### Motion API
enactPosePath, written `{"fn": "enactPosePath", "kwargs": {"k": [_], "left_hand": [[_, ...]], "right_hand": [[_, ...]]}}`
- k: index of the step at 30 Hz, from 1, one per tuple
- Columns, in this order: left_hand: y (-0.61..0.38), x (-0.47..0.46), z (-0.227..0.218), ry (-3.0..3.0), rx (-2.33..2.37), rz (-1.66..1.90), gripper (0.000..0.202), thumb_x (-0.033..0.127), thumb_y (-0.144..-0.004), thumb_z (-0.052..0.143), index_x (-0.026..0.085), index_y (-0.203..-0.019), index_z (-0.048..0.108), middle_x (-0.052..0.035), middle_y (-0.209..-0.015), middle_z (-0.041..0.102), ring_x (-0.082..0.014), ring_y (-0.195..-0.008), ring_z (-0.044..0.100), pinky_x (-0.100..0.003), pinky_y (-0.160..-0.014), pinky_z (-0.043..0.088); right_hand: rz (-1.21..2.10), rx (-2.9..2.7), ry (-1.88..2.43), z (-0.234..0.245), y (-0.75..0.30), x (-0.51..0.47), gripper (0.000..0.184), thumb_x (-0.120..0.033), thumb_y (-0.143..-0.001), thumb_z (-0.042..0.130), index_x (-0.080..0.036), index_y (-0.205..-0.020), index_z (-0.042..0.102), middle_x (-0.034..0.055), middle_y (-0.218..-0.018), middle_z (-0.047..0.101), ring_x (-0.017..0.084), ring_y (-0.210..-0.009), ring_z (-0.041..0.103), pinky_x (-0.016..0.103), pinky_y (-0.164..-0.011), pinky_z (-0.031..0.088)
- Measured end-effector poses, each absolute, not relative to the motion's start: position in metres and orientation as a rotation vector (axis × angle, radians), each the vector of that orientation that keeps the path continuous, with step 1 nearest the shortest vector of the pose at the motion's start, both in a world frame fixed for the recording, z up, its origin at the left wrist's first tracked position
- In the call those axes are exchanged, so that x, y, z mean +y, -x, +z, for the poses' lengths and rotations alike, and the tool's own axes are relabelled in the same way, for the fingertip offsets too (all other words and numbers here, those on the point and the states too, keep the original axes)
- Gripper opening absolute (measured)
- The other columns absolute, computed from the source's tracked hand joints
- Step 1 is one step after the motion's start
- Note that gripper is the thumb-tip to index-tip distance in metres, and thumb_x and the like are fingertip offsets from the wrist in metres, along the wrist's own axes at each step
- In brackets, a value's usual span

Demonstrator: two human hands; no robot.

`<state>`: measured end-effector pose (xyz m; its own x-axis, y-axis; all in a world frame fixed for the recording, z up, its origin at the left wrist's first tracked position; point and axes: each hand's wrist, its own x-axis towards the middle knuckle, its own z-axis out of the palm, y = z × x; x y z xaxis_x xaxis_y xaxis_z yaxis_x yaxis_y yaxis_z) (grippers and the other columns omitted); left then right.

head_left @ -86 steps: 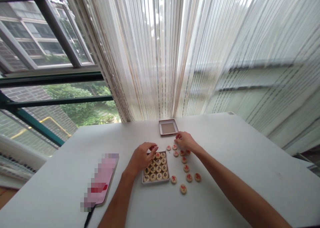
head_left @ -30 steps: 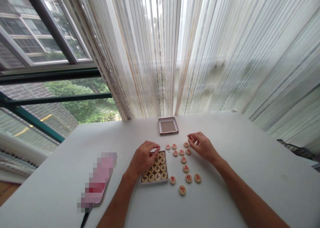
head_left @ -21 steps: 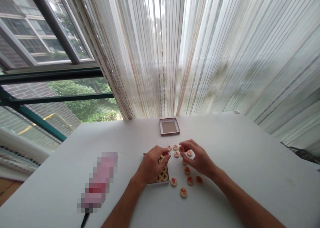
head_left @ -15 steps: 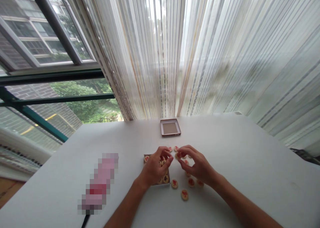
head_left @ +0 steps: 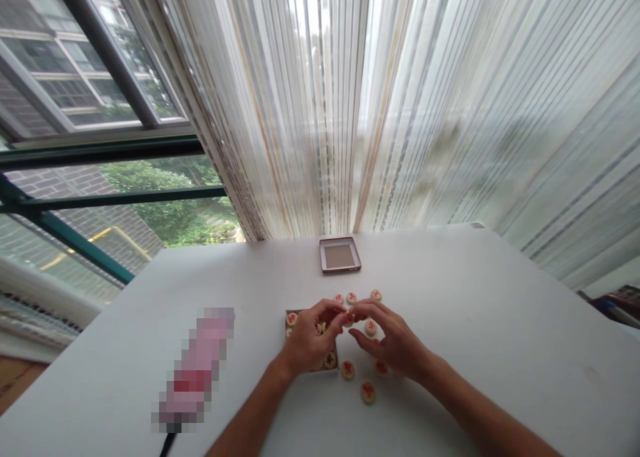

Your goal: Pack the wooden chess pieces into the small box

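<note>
A small square box lies on the white table, filled with round wooden chess pieces. My left hand hovers over the box and hides most of it, its fingers curled. My right hand sits just right of the box among loose red-marked pieces. The fingertips of both hands meet at one red-marked piece, pinched between them above the box's right edge. More loose pieces lie beyond the hands.
The box's lid lies upside down at the table's far edge by the striped curtain. A pink blurred flat object with a dark cord lies at the left. A window opens at the far left.
My right hand left the far loose pieces, came back left and met my left hand over the box's edge. The left hand shifted right from the box's top corner.
</note>
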<state>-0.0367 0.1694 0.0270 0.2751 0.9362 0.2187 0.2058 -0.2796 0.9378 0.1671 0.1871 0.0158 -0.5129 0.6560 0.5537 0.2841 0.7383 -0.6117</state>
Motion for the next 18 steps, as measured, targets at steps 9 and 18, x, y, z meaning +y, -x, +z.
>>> {"fn": "enactPosePath", "kwargs": {"k": [9,18], "left_hand": [[0.0418,0.17,0.0236,-1.81,1.046,1.028,0.029,0.035,-0.091,0.064,0.021,-0.117,0.066,-0.0067,-0.096,0.074,-0.0195,-0.087,0.069,-0.031,-0.083,0.056],[0.0393,0.1702,0.0196,-1.724,1.034,1.09,0.024,0.032,-0.091,0.065,0.018,-0.109,0.06,-0.0074,-0.097,0.071,-0.0191,-0.089,0.068,-0.03,-0.081,0.055]], "right_hand": [[0.564,-2.076,0.768,0.0133,-0.1676,0.1888,0.025,-0.02,-0.088,0.066,-0.025,-0.111,0.057,0.0046,-0.097,0.067,0.02,-0.089,0.065,0.033,-0.081,0.055],[0.596,-2.081,0.77,0.0124,-0.17,0.1913,0.021,-0.02,-0.089,0.065,-0.024,-0.109,0.059,0.0042,-0.097,0.068,0.019,-0.089,0.065,0.031,-0.082,0.053]]}}
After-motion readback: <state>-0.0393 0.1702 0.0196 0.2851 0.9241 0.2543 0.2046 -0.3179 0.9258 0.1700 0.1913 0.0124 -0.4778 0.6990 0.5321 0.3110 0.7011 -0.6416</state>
